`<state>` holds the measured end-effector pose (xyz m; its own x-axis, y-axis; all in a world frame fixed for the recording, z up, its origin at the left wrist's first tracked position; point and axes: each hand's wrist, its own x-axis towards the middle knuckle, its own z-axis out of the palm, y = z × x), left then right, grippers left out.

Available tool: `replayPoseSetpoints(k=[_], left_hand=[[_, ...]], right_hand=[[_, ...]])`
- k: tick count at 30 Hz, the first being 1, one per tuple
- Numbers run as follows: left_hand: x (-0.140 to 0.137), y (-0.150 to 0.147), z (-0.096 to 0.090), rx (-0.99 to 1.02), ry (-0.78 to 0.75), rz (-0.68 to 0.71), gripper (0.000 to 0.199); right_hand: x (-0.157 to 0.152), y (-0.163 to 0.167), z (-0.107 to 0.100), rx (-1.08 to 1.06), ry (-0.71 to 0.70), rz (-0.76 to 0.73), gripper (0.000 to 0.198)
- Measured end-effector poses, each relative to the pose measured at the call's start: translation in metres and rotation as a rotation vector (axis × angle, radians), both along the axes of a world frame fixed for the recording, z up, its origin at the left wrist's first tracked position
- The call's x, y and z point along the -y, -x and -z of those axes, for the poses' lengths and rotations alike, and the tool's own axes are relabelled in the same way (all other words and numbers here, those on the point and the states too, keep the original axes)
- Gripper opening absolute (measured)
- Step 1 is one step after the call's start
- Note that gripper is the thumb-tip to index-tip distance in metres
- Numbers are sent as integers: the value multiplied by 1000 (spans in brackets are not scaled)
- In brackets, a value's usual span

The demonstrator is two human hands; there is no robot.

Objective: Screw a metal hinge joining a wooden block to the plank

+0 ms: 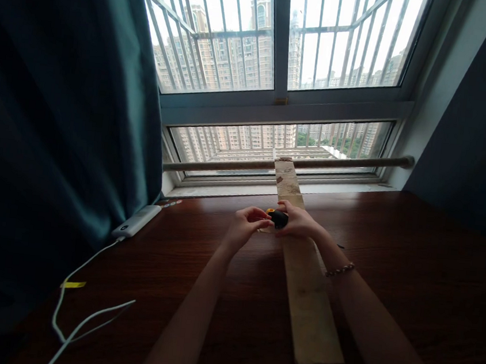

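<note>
My right hand [302, 222] is wrapped round a small black and yellow tape measure [280, 219], above the far half of a long wooden board [309, 293]. From the left, my left hand [247, 222] meets it, thumb and fingers pinched together at its yellow end. Whether any blade is drawn out between the fingers is too small to tell. The board lies lengthwise away from me, its far end worn and flaking near the window. Part of it is hidden under my right hand and wrist.
The board lies on a dark wooden tabletop [223, 284]. At the left, a white power strip [137, 221] with a white cable [87, 258] sits by the blue curtain [113, 133]. A rail [349, 163] crosses before the window. A small dark object [340, 246] lies right of the board.
</note>
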<state>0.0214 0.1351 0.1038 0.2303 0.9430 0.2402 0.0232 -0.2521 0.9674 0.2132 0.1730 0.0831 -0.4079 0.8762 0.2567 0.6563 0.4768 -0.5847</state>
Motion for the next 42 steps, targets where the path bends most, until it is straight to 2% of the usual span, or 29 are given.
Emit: replayPoseSetpoints(k=[3,5,6,7,9,11,12,16,18,20,23,26,29,34,42], left_hand=[[-11,19,-2,11,-2,-226,38],[-19,31,2,-43,64,-398,41],[-22,36,6,-95,131,-418,43],[-24,38,11,-141,221,-381,45],[-27,39,21,-152,388,-198,45],[-27,35,29,-68,466,-37,38],[-27,32,32,-24,468,-1,34],[-27,25,36,22,411,1,27],[-28,25,36,18,407,2,27],[-28,25,36,16,418,-6,27],[-28,25,35,16,425,-19,27],[-26,24,33,21,414,-16,28],[-26,24,33,22,400,-11,30],[-26,24,33,18,398,-16,30],[-29,27,37,1,361,4,31]], right_hand=[[-1,0,1,-19,4,-4,95],[-1,-1,2,-36,2,-17,92],[-2,-1,2,-40,1,-22,90],[-2,-1,2,-42,-1,-26,89],[-2,-2,3,-41,-8,-28,87],[-2,-2,4,-44,-8,-25,85],[-1,-2,4,-50,-3,-24,84],[-1,-2,1,-197,73,-54,79],[-5,-6,-1,-323,139,-2,70],[-11,-14,-2,-376,190,205,53],[-22,-36,2,-282,228,577,33],[-29,-59,17,-138,265,755,30],[-32,-74,34,25,294,873,27],[-35,-77,50,206,339,918,28],[-35,-76,57,324,336,859,34]])
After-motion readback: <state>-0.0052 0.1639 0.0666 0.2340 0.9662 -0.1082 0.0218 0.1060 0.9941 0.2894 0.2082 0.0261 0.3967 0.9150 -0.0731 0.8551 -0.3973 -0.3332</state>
